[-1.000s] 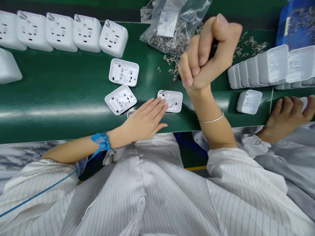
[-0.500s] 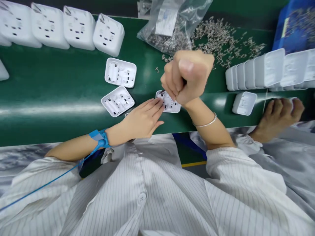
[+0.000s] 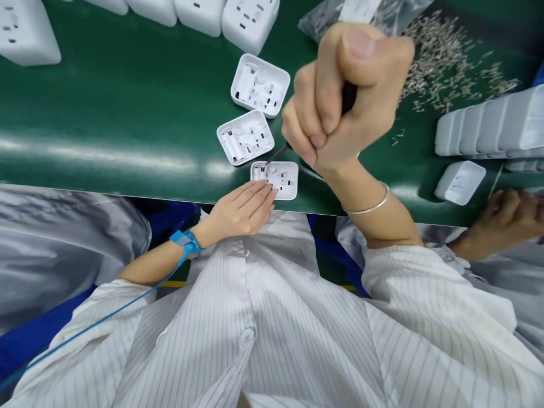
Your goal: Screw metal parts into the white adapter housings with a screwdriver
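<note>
From the head camera, the right hand [image 3: 340, 96] is clenched in a fist around a dark screwdriver [image 3: 335, 110], its thin metal tip resting on a white plastic socket shell [image 3: 281, 180] near the counter's [image 3: 106, 113] front edge. The left hand [image 3: 242, 212] lies flat, fingers extended, pressing the shell's near side. Two more open square shells [image 3: 245, 137] lie just beyond. Small metal screws [image 3: 446, 73] are scattered beside a clear plastic bag [image 3: 382, 14].

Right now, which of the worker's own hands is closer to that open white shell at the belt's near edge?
Left. The left hand lies flat with fingertips on the open white shell. The right hand is fisted above it, gripping a dark tool whose tip reaches the shell.
</note>
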Action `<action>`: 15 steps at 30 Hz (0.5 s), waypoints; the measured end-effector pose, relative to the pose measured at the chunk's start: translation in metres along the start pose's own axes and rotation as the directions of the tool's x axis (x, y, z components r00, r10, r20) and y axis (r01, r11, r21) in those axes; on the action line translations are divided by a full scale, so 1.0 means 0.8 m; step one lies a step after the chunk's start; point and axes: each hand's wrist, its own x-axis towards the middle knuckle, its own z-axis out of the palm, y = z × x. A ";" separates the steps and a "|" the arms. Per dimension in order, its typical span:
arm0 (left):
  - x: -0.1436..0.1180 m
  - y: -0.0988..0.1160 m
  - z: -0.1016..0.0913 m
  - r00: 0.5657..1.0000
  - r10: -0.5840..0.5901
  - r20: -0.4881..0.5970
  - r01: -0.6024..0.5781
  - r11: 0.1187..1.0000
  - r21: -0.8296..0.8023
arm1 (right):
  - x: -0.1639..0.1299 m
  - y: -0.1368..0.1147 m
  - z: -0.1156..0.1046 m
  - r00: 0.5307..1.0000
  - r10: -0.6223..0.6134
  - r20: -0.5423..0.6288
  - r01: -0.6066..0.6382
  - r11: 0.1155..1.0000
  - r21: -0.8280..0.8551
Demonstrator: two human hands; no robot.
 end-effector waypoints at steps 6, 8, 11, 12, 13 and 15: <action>-0.004 -0.012 0.013 0.996 -0.053 0.072 0.064 0.985 -0.161 | 0.005 0.032 0.021 0.997 -0.061 0.042 0.043 0.939 0.341; -0.006 -0.013 0.014 0.997 -0.043 0.066 0.052 0.989 -0.137 | 0.001 0.034 0.019 0.984 0.010 0.179 -0.080 0.918 0.389; -0.009 -0.013 0.018 0.998 -0.042 0.051 0.051 0.981 -0.185 | -0.009 0.039 0.026 0.969 0.017 0.247 -0.102 0.937 0.335; -0.009 -0.013 0.019 0.998 -0.048 0.052 0.057 0.977 -0.206 | -0.012 0.040 0.031 0.975 0.017 0.224 -0.079 0.959 0.271; -0.009 -0.012 0.019 0.997 -0.053 0.054 0.064 0.974 -0.217 | -0.014 0.041 0.036 0.981 0.014 0.193 -0.056 0.976 0.211; -0.008 -0.011 0.017 0.997 -0.053 0.049 0.061 0.978 -0.198 | -0.014 0.037 0.044 0.986 0.016 0.166 -0.041 0.987 0.153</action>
